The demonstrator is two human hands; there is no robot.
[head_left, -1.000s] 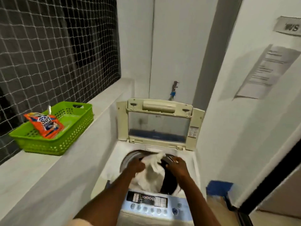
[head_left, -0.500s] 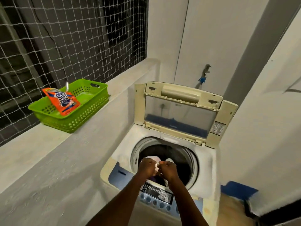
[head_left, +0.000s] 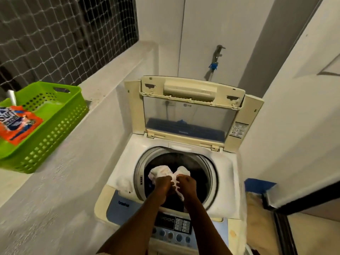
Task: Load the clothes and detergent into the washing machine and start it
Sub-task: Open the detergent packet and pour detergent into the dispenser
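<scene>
Both hands grip white cloth [head_left: 166, 172] over the LG-marked washing machine [head_left: 127, 162].

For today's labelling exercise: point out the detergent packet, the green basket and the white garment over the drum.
detergent packet [head_left: 17, 124], head view, on its orange printed front.
green basket [head_left: 55, 126], head view, on its perforated side wall.
white garment [head_left: 161, 171], head view, on the bunched cloth beyond the hands.

Net [head_left: 55, 34]: upper left, over dark opening
Tap [head_left: 217, 56]: upper middle, on wall
Ledge [head_left: 55, 181]: left
Basket [head_left: 60, 115]: green, on ledge
</scene>
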